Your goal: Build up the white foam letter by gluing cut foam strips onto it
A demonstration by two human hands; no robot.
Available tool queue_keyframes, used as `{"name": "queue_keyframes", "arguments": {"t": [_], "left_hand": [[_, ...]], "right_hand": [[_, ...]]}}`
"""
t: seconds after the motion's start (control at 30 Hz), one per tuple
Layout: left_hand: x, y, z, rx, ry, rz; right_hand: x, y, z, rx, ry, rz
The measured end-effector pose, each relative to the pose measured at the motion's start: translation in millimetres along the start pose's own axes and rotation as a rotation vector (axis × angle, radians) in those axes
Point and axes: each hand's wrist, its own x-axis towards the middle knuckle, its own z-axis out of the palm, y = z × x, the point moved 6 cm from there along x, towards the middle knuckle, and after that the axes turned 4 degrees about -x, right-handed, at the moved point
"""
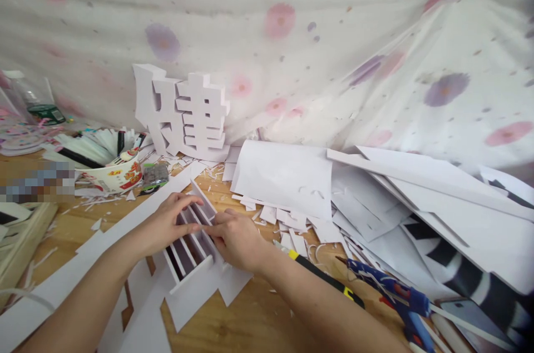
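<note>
A small white foam-board frame [189, 268] with several parallel upright strips lies on white sheet pieces in front of me. My left hand [177, 218] reaches over it from the left, fingers and thumb curved around the strips. From the right, my right hand [236, 237] grips the frame's side with curled fingers, its index fingertip meeting my left thumb among the strips. What lies under the right fingers is hidden. Under the frame, a cut white board [194, 297] rests on the wooden table [225, 328].
A white three-dimensional character [202, 114] stands at the back. Left of it is a paper tub [110, 178] of pens. A yellow-black utility knife [321, 272], a blue glue gun [387, 286] and a phone [471, 314] lie right. White scraps [292, 219] litter the table.
</note>
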Motion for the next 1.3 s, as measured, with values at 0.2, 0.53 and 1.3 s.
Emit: {"name": "queue_keyframes", "arguments": {"t": [0.2,0.53,1.3], "left_hand": [[0.6,2.3,-0.7,0.030,-0.004,0.023],[2.0,-1.7,-0.7,0.025,0.022,0.004],[-8.7,8.3,-2.8,0.131,0.120,0.015]], "right_hand": [[0.6,-1.0,-0.7,-0.040,0.010,-0.061],[1.2,-4.5,-5.3,-0.086,-0.029,-0.076],[-4.6,40.6,-53.2,0.320,0.073,0.280]]}}
